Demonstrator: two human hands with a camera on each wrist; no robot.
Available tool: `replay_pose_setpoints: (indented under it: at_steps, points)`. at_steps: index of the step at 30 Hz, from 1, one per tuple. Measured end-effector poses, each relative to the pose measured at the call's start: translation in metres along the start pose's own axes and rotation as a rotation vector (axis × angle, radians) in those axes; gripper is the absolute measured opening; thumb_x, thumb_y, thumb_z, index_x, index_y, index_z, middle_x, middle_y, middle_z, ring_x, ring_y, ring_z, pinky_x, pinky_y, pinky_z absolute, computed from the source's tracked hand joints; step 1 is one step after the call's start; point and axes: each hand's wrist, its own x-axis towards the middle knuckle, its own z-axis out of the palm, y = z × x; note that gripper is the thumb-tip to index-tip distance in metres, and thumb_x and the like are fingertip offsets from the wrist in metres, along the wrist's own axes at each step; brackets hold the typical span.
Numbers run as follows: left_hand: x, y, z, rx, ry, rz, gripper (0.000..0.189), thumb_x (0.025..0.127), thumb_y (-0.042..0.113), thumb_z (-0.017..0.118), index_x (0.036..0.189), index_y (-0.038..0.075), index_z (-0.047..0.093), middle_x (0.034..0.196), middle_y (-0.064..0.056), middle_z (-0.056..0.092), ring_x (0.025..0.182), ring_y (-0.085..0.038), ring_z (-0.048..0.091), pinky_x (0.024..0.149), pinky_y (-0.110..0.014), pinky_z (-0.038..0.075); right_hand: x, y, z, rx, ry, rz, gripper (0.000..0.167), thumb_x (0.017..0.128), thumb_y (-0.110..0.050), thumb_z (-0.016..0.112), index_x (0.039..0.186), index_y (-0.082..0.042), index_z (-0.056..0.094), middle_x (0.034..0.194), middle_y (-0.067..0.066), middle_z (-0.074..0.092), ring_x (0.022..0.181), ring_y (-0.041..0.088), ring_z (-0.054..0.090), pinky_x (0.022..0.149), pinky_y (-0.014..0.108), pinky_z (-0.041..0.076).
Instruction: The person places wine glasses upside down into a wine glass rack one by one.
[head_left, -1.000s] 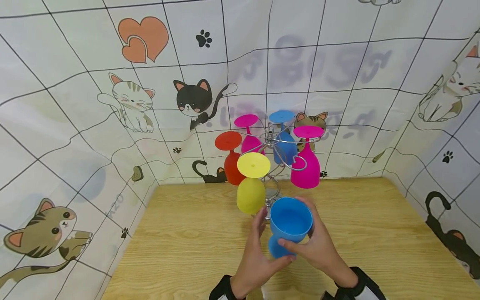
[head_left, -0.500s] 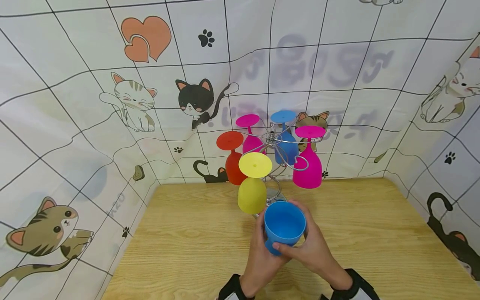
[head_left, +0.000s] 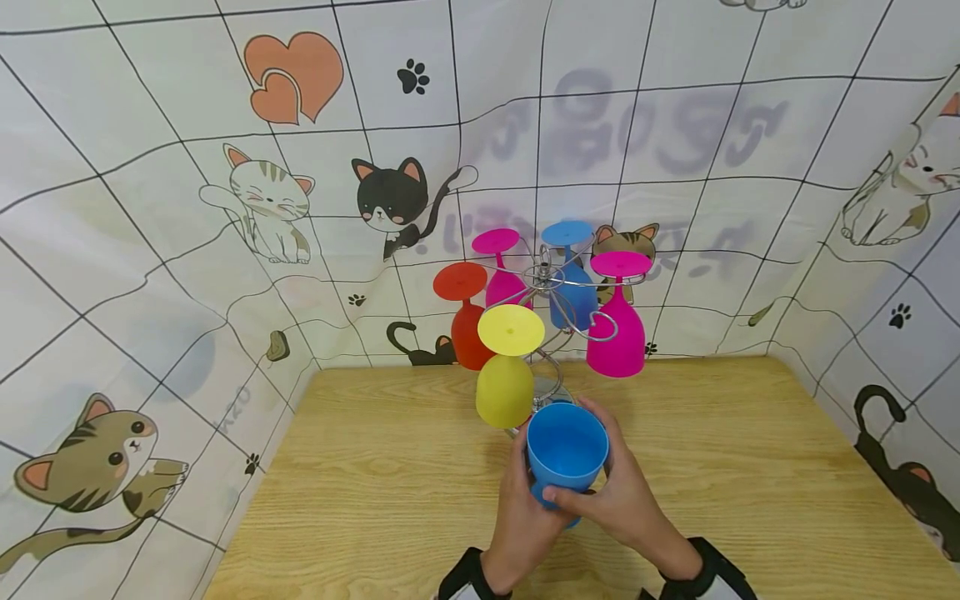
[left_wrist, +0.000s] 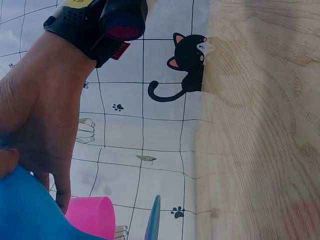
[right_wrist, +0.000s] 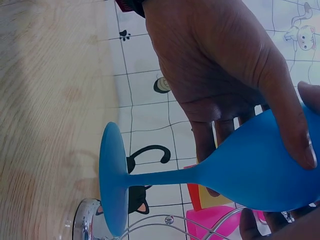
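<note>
A blue wine glass point(head_left: 567, 446) is held upright above the table between both hands, its open bowl facing up. The left hand point(head_left: 521, 521) grips the bowl from the left. In the right wrist view this hand point(right_wrist: 220, 60) lays its thumb along the glass point(right_wrist: 260, 160), with fingers behind; stem and round foot point down. The right hand point(head_left: 633, 508) holds the bowl from the right, thumb across its near side. In the left wrist view, that hand point(left_wrist: 45, 110) curls fingers behind the glass point(left_wrist: 27, 210). Most of the stem is hidden in the head view.
Behind the hands stands a wire glass rack point(head_left: 543, 279). Upside-down glasses hang on it: yellow point(head_left: 505, 392), red point(head_left: 467, 333), pink point(head_left: 615, 342), another pink point(head_left: 504, 287) and blue point(head_left: 572, 292). A cat-print cloth point(head_left: 495, 150) surrounds the wooden table point(head_left: 375, 483).
The left hand has closed in from beside the blue wine glass to grip its bowl. Both hands and the glass shifted slightly down, the glass also left; little has moved in the last half second.
</note>
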Motion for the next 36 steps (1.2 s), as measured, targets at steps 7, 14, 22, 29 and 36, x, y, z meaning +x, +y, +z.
replay_pose_setpoints:
  at_steps: [7,14,22,29,36]
  points:
    - [-0.001,0.001,-0.004,0.062,-0.002,-0.011,0.096,0.079,0.034,0.081,0.153,0.021,0.021,0.15,-0.005,0.043,0.131,-0.029,0.05,0.102,-0.049,0.05,-0.001,-0.003,-0.002,-0.088,0.028,-0.1,0.116,0.067,-0.011,0.088,0.156,-0.019,0.015,0.152,0.01,0.037,0.135,0.012,0.04,0.101,0.033,0.047]
    - [-0.002,0.007,-0.016,0.158,0.01,0.038,0.096,0.077,0.036,0.083,0.152,0.022,0.024,0.148,-0.005,0.046,0.129,-0.031,0.053,0.1,-0.055,0.05,-0.002,-0.005,-0.009,-0.062,0.022,-0.232,0.123,0.063,0.0,0.089,0.158,-0.014,0.012,0.152,0.012,0.038,0.139,-0.001,0.035,0.108,0.009,0.028]
    - [0.001,0.01,-0.028,0.272,0.01,0.125,0.099,0.074,0.037,0.085,0.152,0.019,0.026,0.146,-0.004,0.045,0.128,-0.031,0.052,0.098,-0.059,0.05,-0.002,-0.005,-0.018,-0.111,0.017,-0.278,0.124,0.061,-0.004,0.091,0.157,-0.011,0.012,0.152,0.015,0.037,0.14,0.005,0.036,0.11,0.013,0.03]
    - [0.002,0.01,-0.035,0.434,0.03,0.256,0.104,0.066,0.029,0.091,0.151,0.017,0.031,0.145,-0.006,0.046,0.127,-0.03,0.054,0.097,-0.056,0.052,-0.004,-0.012,-0.024,-0.214,0.032,-0.258,0.128,0.055,-0.008,0.094,0.157,-0.017,0.017,0.154,0.003,0.037,0.142,0.005,0.035,0.111,0.011,0.027]
    - [0.004,0.014,-0.041,0.607,0.005,0.364,0.105,0.062,0.03,0.094,0.15,0.018,0.036,0.141,-0.007,0.048,0.125,-0.027,0.055,0.098,-0.05,0.053,-0.008,-0.015,-0.027,-0.307,0.039,-0.231,0.126,0.054,-0.019,0.096,0.156,-0.016,0.022,0.154,0.003,0.037,0.14,-0.002,0.03,0.11,0.057,0.037]
